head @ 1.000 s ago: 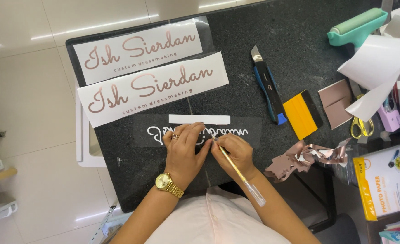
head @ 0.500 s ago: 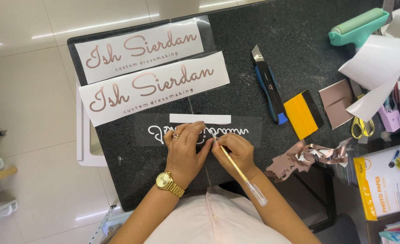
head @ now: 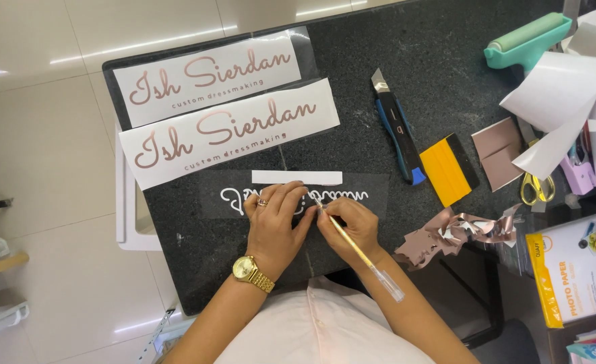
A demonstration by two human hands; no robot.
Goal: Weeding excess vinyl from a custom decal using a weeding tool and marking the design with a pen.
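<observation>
A clear film strip (head: 365,197) with white script lettering lies on the black stone worktop (head: 338,61). My left hand (head: 275,219), with a ring and a gold watch, presses flat on the strip's left half. My right hand (head: 353,229) grips a thin gold-handled weeding tool (head: 358,249), its tip touching the lettering beside my left fingers. A small white paper strip (head: 296,177) sits just above the film.
Two white decal sheets (head: 227,131) with rose-gold script lie at the back left. To the right are a blue utility knife (head: 397,128), a yellow squeegee (head: 448,168), crumpled rose-gold foil scraps (head: 453,232), a green roller (head: 523,40), loose white paper, yellow scissors (head: 535,187) and a photo paper pack (head: 577,269).
</observation>
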